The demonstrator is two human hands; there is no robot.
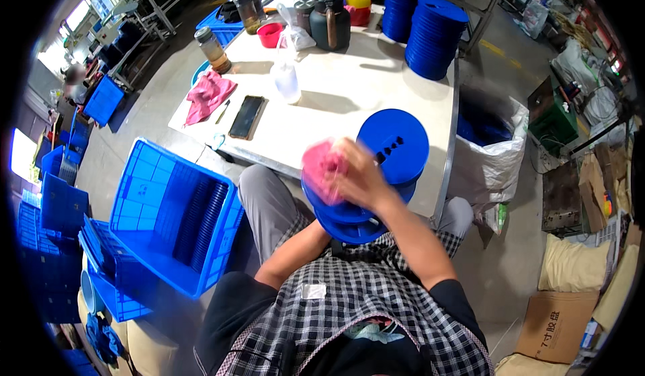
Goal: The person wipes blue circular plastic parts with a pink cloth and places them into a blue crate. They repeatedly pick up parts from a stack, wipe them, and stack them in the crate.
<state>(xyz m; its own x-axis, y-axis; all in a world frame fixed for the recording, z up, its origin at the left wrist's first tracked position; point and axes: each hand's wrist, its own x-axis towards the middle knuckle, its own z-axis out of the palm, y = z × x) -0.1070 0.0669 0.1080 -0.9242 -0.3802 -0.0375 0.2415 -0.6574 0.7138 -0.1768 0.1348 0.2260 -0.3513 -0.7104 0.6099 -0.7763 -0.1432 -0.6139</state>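
Observation:
A pink cloth (321,172) is bunched in my right hand (361,178), whose fingers are closed around it and blurred by motion. Directly below the cloth is a blue plastic spool (347,227) with two round flanges, held over my lap at the table's near edge. My left forearm reaches up to the spool's underside, but the spool hides that hand and its fingers. Just beyond my right hand, a blue disc (402,133) with dark slots at its centre lies at the table edge, partly overlapping the spool in view.
On the white table (349,80) are a phone (247,116), a second pink cloth (209,96), a spray bottle (286,84), a dark jug (329,23) and stacked blue discs (435,40). A tilted blue crate (144,204) holding a row of discs stands left; a white sack (494,161) stands right.

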